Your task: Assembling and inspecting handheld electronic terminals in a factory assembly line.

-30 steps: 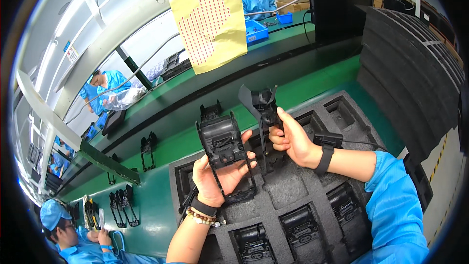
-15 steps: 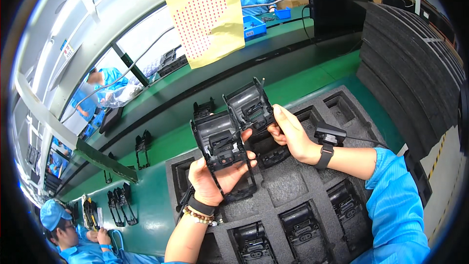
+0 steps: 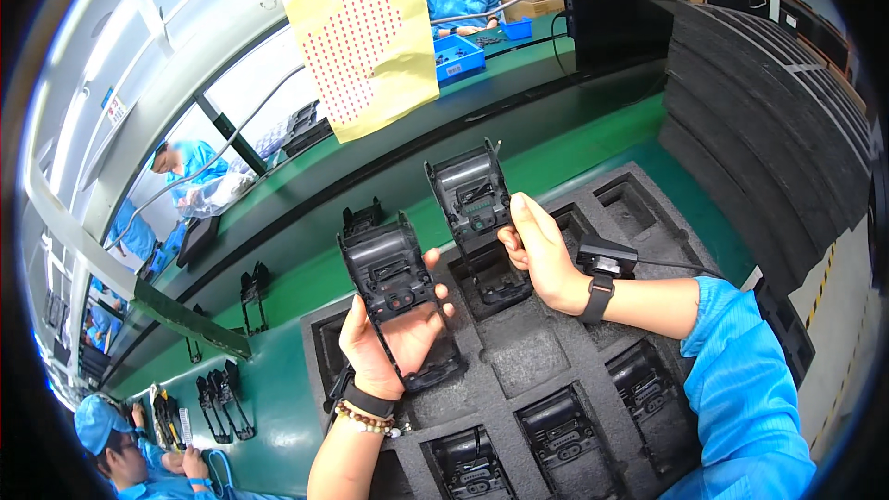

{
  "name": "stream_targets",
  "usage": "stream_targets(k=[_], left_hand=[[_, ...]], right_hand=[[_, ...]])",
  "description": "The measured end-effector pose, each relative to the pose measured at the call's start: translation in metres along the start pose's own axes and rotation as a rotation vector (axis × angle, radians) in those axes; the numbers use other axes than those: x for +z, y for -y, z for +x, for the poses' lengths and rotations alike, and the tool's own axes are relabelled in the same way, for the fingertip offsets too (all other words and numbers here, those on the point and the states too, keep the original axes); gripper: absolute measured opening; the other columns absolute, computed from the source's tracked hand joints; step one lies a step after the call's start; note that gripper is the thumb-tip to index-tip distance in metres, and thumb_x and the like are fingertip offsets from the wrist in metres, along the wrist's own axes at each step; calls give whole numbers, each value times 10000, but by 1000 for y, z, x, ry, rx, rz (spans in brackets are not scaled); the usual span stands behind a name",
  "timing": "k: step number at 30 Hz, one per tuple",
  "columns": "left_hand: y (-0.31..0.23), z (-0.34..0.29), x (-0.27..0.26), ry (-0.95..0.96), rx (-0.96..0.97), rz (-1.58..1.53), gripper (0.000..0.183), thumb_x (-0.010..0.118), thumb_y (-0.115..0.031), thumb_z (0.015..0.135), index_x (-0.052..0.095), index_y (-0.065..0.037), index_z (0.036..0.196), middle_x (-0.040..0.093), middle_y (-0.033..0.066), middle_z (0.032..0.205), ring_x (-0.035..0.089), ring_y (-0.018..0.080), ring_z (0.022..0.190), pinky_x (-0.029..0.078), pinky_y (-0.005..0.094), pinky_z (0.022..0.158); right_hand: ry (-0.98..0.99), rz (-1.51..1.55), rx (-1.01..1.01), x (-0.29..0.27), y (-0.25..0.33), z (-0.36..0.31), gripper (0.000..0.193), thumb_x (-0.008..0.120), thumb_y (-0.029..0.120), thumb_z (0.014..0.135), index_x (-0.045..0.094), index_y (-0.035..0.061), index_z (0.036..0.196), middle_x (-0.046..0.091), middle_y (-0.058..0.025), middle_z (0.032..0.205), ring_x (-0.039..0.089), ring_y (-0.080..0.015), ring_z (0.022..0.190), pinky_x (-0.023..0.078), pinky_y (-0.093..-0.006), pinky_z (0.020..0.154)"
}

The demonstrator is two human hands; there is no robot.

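My left hand [image 3: 394, 343] is closed around a black plastic frame [image 3: 384, 264], which has a curved upper housing and thin legs joined by a bar at the bottom. A second black frame of the same kind [image 3: 468, 185] is pinched at its right edge by my right hand [image 3: 546, 264], thumb on the front. The two frames hang side by side, apart, above a grey foam tray [image 3: 505, 407]. Several similar black parts [image 3: 560, 435] lie in the tray's near pockets. A wristband with a small black device [image 3: 602, 259] sits on my right wrist.
Tall dark foam trays [image 3: 759, 139] are stacked at the right. More black frames [image 3: 222, 403] stand on the green bench at left, near a slanting metal post [image 3: 185, 315]. A yellow dotted sheet [image 3: 361, 46] hangs ahead. A co-worker [image 3: 125, 449] sits at lower left.
The two frames have drawn apart; before, they overlapped or touched. My left hand's frame has moved left and slightly down. The whole view has shifted a little.
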State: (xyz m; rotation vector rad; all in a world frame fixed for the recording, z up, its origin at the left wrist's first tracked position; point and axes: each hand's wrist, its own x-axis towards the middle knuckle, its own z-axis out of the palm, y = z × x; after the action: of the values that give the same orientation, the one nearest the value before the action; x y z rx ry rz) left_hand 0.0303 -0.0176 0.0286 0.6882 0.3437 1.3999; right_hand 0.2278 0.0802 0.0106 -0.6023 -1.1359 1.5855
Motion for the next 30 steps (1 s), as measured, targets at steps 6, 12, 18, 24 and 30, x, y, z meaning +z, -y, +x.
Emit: stream_targets(k=[6, 12, 18, 24, 30], left_hand=[[3, 2, -18, -2, 64, -82, 781, 612, -550, 870, 406, -62, 1443, 514, 210, 1347, 583, 317, 1074, 490, 446, 907], [2, 0, -11, 110, -59, -180, 900, 571, -676, 829, 356, -93, 1480, 510, 245, 1371, 602, 330, 1020, 510, 463, 900], [3, -2, -7, 126, -99, -165, 952, 585, -710, 790, 354, -98, 1483, 491, 263, 1387, 606, 349, 1005, 506, 477, 902], [2, -3, -10, 137, -107, -96, 947, 597, -706, 784, 369, -94, 1470, 488, 265, 1390, 592, 348, 1010, 491, 473, 899], [3, -1, -4, 99, -74, 59, 941, 671, -667, 771, 358, -107, 1459, 519, 173, 1273, 537, 266, 987, 467, 396, 845]], right_hand=[[-45, -74, 42, 1, -4, 11, 343, 456, 441, 1037, 495, 144, 869, 436, 72, 687, 330, -17, 560, 294, -189, 506], [-11, 87, 69, 1, -6, 6, 357, 465, 443, 1033, 487, 136, 852, 434, 65, 718, 330, -19, 568, 296, -192, 512], [-5, 245, 281, 5, 4, -4, 394, 473, 515, 1007, 451, 147, 871, 345, 77, 710, 279, -11, 565, 252, -179, 503], [263, 248, 294, 11, 5, -7, 437, 599, 581, 918, 432, 178, 959, 317, 91, 741, 272, 0, 589, 227, -160, 505], [273, 184, 334, 6, 3, -4, 417, 622, 553, 912, 435, 181, 940, 355, 87, 773, 320, 5, 611, 249, -165, 508]])
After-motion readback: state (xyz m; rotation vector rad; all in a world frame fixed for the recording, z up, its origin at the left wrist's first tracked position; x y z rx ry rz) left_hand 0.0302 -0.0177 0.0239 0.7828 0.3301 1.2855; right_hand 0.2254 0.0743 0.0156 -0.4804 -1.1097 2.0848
